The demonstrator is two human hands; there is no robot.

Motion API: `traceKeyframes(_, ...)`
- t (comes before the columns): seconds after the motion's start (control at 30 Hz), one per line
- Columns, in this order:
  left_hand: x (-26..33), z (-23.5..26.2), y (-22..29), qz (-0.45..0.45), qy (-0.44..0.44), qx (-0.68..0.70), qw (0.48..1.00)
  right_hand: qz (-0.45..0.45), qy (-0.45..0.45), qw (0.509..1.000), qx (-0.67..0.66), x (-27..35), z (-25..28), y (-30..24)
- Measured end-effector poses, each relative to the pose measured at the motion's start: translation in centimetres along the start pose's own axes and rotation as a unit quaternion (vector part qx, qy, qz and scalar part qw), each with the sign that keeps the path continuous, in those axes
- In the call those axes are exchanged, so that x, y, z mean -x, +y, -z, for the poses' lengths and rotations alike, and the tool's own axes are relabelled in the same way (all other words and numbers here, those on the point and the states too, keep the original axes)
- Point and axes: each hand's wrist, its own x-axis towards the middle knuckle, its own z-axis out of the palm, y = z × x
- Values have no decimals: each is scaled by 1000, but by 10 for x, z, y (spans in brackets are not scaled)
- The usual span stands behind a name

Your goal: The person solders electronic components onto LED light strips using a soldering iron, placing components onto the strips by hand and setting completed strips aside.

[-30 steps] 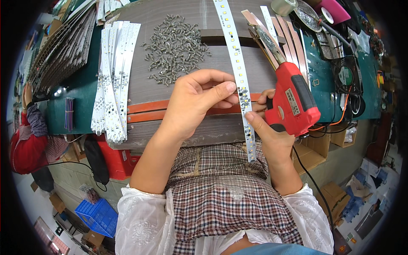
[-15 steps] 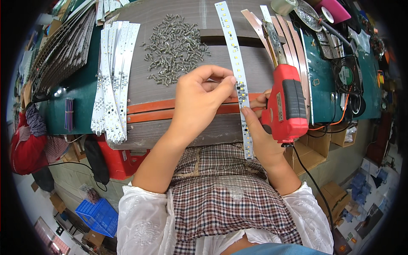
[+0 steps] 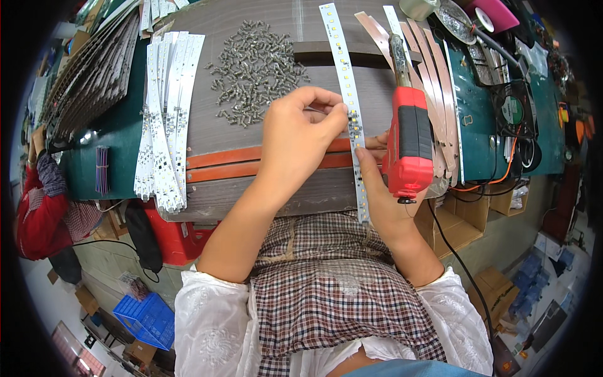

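A long white LED strip board (image 3: 336,47) stands nearly lengthwise in front of me, dotted with small yellow LEDs and dark components. At its left edge, by the components near the middle, my left hand (image 3: 301,129) pinches with thumb and index finger; anything smaller between them is hidden. Lower down, my right hand (image 3: 388,201) grips the board, thumb on its face and fingertips beyond its right edge. A red and black soldering gun (image 3: 408,147), metal tip pointing away from me, lies against the right hand and partly covers it.
Loose screws (image 3: 254,75) lie heaped on the grey work board, left of a dark bar (image 3: 370,55). More LED boards (image 3: 166,119) are stacked at left, copper-coloured strips (image 3: 433,88) at right. A black cord (image 3: 458,264) runs down right. Another person's red sleeve (image 3: 41,220) shows far left.
The soldering gun has swung left and stands more upright, closer to the LED board. The board and both hands have shifted slightly away from me.
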Motion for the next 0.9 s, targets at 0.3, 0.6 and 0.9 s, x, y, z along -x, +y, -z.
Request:
traceKeyframes(0.3, -15, 3, -15, -10, 15, -135, 991, -104, -56, 992, 40, 16, 40, -30)
traceKeyframes(0.6, -11, 9, -16, -100, -2, -200, 975, -78, -159, 978, 109, 44, 80, -15)
traceKeyframes(0.9, -11, 6, -20, -128, 18, -229, 965, -119, -140, 975, 122, 50, 74, -8)
